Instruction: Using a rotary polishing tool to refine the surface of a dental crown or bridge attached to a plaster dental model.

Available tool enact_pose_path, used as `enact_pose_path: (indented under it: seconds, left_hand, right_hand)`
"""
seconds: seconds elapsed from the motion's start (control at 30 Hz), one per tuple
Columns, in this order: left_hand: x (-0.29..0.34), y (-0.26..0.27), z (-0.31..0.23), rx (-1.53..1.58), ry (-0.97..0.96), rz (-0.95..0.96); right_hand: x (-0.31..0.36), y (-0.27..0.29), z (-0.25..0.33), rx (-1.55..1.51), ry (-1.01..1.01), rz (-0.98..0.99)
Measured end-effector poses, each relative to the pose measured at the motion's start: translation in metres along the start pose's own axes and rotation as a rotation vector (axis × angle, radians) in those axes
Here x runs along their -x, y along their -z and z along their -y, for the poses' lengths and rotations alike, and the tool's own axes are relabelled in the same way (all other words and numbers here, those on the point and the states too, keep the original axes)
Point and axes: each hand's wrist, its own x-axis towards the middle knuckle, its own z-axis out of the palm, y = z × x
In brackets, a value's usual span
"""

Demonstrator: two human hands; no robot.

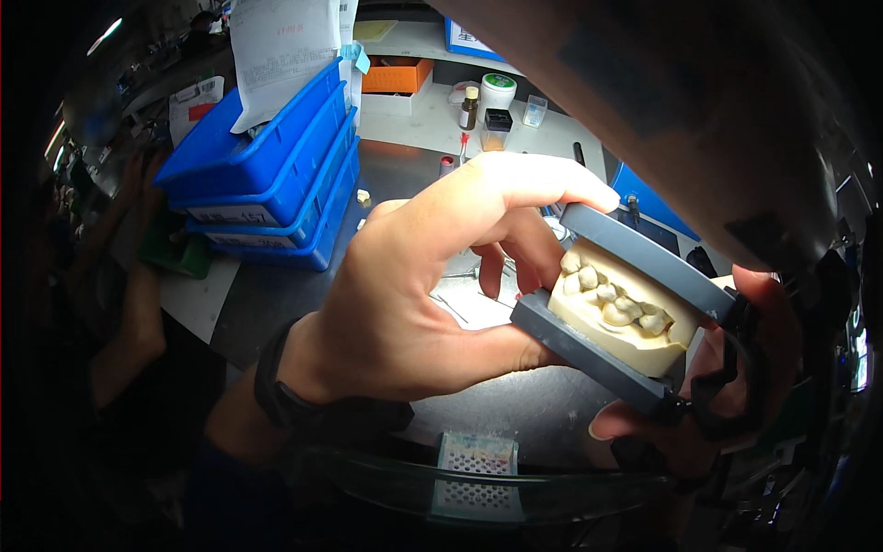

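Two hands support the work. Your left hand forms a wide C at one end of the dental model, with the index fingertip on the upper grey plate and the thumb against the lower grey plate. Your right hand, partly in shadow, curls around the opposite end, at the black hinge. The dental model is located between them, raised above the bench and tilted down toward the right. Judged from this view, the model is assembled: the cream casts appear seated on their plates, with the tooth rows close together. What remains to be done on it cannot be determined here. Beneath the hands, note the white paper; nearer you is a perforated panel. To the left stand stacked blue bins, with small cream pieces beside them. At the back are a brown bottle, a white jar and an orange box. At far left, another person's arm shows in the dim room.
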Motion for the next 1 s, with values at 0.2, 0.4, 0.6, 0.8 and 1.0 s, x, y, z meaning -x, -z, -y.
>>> enact_pose_path:
  seconds: [0.2,0.4,0.6,0.8,1.0]
  left_hand:
    - [0.000,-0.001,0.006,-0.059,-0.068,0.037]
    - [0.006,0.000,0.015,-0.112,-0.116,0.013]
    - [0.002,-0.005,0.012,-0.056,-0.138,-0.041]
    - [0.005,-0.006,0.014,-0.126,-0.175,-0.049]
    - [0.004,-0.006,0.019,-0.043,-0.190,-0.059]
  right_hand:
    - [-0.011,-0.008,0.008,0.022,0.027,0.014]
    - [-0.017,-0.035,0.007,-0.128,0.045,-0.061]
    - [-0.014,-0.040,0.005,-0.443,-0.032,-0.147]
    - [-0.005,-0.046,-0.004,-0.515,-0.143,-0.161]
    - [-0.009,-0.044,-0.002,-0.453,-0.142,-0.099]
